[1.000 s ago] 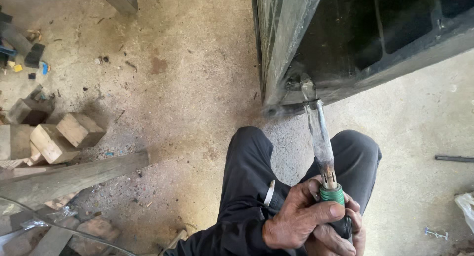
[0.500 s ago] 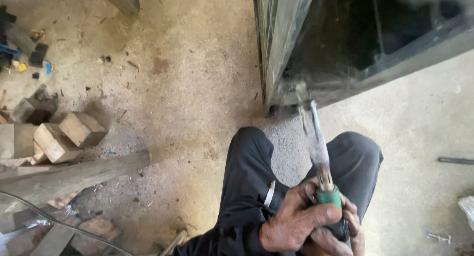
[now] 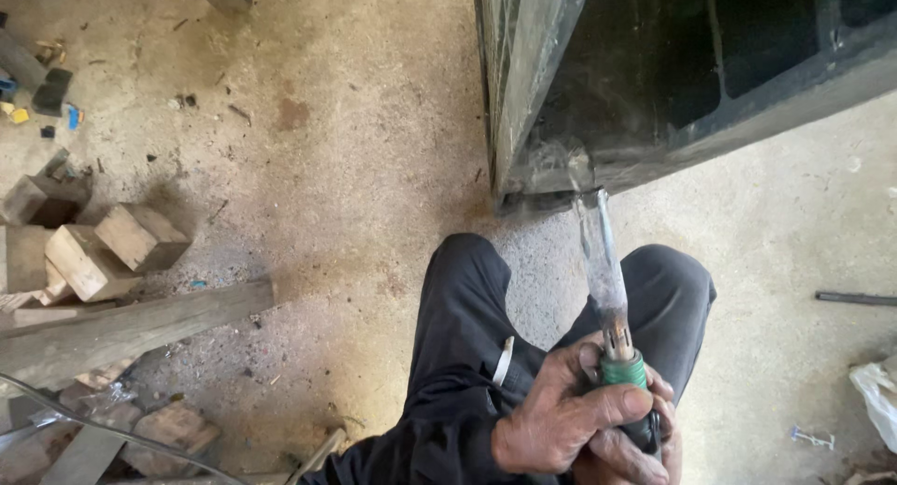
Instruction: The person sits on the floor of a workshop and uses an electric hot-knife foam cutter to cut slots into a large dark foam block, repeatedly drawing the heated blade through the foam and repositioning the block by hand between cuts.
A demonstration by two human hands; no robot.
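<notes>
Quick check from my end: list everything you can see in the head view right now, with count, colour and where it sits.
Tool: one, green collar with a long grey shaft, held upright at lower right, tip at the frame's bottom corner.
Metal frame: one, dark grey-green, top centre to right, standing on the floor.
Wooden blocks: several, pale brown, left edge.
Wooden beam: one, grey-brown, lying lower left.
Dark rod: one, black, right edge on the floor.
White bag: one, lower right edge.
Concrete floor: grey-brown, dusty.
Trousers: dark, knees bent, bottom centre.
Left hand: wrapped round the tool's handle.
Right hand: under the left, also on the handle.
</notes>
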